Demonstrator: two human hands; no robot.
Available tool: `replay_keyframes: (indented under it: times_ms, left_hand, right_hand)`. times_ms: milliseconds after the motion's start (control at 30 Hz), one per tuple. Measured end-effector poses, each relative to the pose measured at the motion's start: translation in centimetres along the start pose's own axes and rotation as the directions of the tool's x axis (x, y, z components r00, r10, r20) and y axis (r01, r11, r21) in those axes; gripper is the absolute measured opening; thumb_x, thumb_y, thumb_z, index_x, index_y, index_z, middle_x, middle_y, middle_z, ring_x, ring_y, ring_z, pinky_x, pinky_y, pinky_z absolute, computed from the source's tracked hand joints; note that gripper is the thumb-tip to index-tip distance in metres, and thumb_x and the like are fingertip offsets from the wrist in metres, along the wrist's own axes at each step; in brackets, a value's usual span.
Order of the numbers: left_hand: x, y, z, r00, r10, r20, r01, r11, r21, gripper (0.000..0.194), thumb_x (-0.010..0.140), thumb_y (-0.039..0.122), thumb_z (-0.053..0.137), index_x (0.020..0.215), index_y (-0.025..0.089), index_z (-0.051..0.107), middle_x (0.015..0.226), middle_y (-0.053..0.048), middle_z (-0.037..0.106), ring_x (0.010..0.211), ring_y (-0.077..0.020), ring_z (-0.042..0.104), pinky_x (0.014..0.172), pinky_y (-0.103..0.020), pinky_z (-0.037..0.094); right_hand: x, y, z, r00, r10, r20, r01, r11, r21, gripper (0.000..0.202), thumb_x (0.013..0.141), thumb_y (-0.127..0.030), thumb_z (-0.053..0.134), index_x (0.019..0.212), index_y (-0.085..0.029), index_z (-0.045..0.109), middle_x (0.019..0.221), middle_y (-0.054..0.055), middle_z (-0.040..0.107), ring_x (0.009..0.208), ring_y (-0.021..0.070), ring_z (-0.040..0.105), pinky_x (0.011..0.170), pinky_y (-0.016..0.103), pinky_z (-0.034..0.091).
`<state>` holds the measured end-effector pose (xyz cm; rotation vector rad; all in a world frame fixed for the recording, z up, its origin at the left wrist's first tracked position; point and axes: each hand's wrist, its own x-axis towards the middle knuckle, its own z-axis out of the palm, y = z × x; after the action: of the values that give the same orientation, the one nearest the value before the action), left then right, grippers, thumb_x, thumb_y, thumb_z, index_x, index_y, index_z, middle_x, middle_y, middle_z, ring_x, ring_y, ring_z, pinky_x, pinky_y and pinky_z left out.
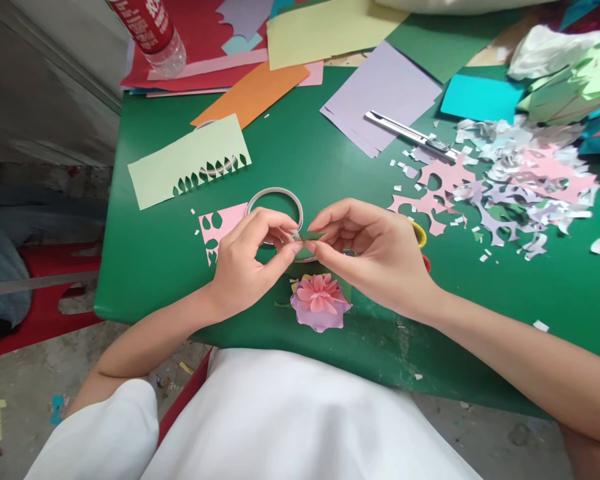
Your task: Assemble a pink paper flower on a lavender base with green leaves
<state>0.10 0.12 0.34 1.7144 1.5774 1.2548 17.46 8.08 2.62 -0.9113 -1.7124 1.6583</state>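
Observation:
My left hand (257, 253) is closed in a pinch, with a small white strip (295, 235) showing at its fingertips. Opposite it, my right hand (375, 243) pinches a small dark green paper leaf (312, 235). The fingertips of both hands nearly meet. Just below them on the table lies a paper flower (321, 300) with pink petals over a purple layer. A white ring-shaped tape roll (275, 191) is behind my left fingers. Scissors with yellow and red handles (421, 235) are mostly hidden by my right hand.
On the green table (145, 267) lie a light green sheet with leaf-shaped cutouts (170, 167), a pink cut sheet (217, 230), a utility knife (410, 135) on purple paper (380, 87), and a heap of paper scraps (525, 180). A bottle (153, 33) stands at the back left.

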Motion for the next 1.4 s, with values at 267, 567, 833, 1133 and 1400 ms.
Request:
replay_keyframes:
  times_ms: [267, 567, 833, 1133, 1400]
  left_hand:
    - [-0.3, 0.2, 0.2, 1.000, -0.011, -0.012, 0.011, 0.999, -0.041, 0.016, 0.093, 0.015, 0.066, 0.105, 0.022, 0.058, 0.099, 0.000, 0.063, 0.075, -0.0090, 0.069, 0.070, -0.023, 0.062]
    - [1.0, -0.5, -0.6, 0.978, -0.205, -0.029, 0.198, 0.969, -0.144, 0.038, 0.078, 0.038, 0.085, 0.099, 0.023, 0.058, 0.093, 0.001, 0.064, 0.072, -0.0098, 0.068, 0.062, -0.021, 0.057]
    - [1.3, 0.8, -0.7, 0.890, -0.389, 0.238, 0.456, 0.748, -0.482, 0.031, 0.078, 0.051, 0.082, 0.086, 0.022, 0.077, 0.085, -0.001, 0.078, 0.074, -0.0160, 0.075, 0.070, -0.029, 0.065]
    - [1.1, 0.3, 0.0, 0.831, -0.494, 0.256, 0.532, 0.570, -0.626, 0.029, 0.073, 0.042, 0.089, 0.082, 0.020, 0.072, 0.084, -0.001, 0.079, 0.080, -0.0145, 0.076, 0.076, -0.027, 0.065]
    - [2.0, 0.5, -0.9, 0.823, -0.523, 0.222, 0.522, 0.542, -0.658, 0.034, 0.074, 0.035, 0.087, 0.080, 0.019, 0.058, 0.084, 0.000, 0.078, 0.077, -0.0174, 0.079, 0.069, -0.028, 0.066]
  right_hand:
    - [-0.1, -0.1, 0.1, 0.997, -0.074, 0.004, 0.074, 0.995, -0.060, 0.009, 0.081, -0.014, 0.070, 0.088, -0.019, 0.068, 0.076, -0.002, 0.073, 0.063, 0.0104, 0.069, 0.056, 0.021, 0.057]
    - [-0.2, 0.4, -0.1, 0.927, -0.374, -0.012, 0.333, 0.842, -0.425, 0.011, 0.089, -0.018, 0.066, 0.082, -0.025, 0.070, 0.075, -0.002, 0.073, 0.058, 0.0109, 0.063, 0.055, 0.026, 0.054]
    - [1.4, -0.7, -1.5, 0.927, -0.270, 0.261, 0.375, 0.699, -0.608, 0.019, 0.086, -0.040, 0.064, 0.069, -0.031, 0.065, 0.082, 0.005, 0.075, 0.076, 0.0245, 0.068, 0.061, 0.043, 0.058]
    - [1.8, -1.3, -0.7, 0.914, -0.196, 0.356, 0.383, 0.710, -0.591, 0.026, 0.089, -0.037, 0.060, 0.063, -0.030, 0.062, 0.070, 0.005, 0.068, 0.072, 0.0224, 0.066, 0.054, 0.039, 0.053]
    - [-0.5, -1.0, -5.0, 0.896, -0.157, 0.415, 0.437, 0.154, -0.886, 0.018, 0.093, -0.019, 0.047, 0.101, -0.019, 0.063, 0.089, 0.011, 0.069, 0.082, 0.0272, 0.063, 0.064, 0.040, 0.051]
